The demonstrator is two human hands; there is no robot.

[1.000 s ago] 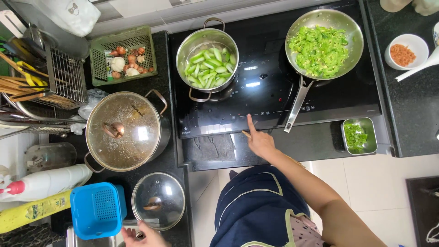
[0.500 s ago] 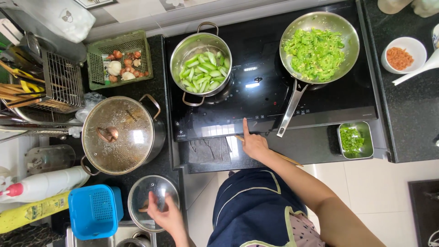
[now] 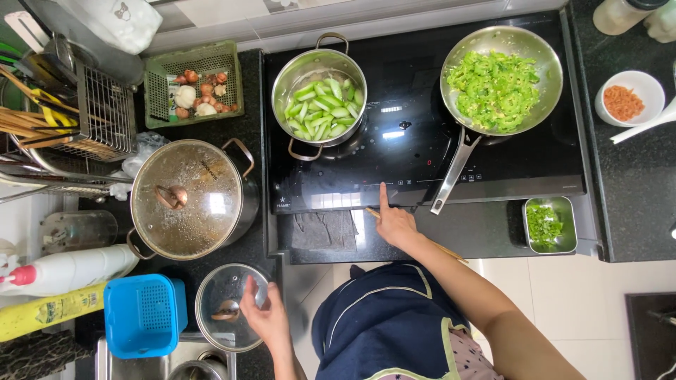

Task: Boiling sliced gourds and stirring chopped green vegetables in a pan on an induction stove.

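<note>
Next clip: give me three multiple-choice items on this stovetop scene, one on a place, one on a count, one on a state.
1. Where does the right hand point its finger?
A. the cooktop's control strip
B. the frying pan's handle
C. the blue basket

2. How many glass lids show?
A. one
B. two
C. four

3. How is the big pot left of the cooktop?
A. covered by a lid
B. uncovered
C. tipped over

Answers: 1 A, fingertip rests on the strip; 2 B, one on the big pot, one loose lid under the left hand; 3 A, lid with knob sits on it.

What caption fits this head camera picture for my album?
Right hand presses the black cooktop while the left hand touches a glass lid.
</note>
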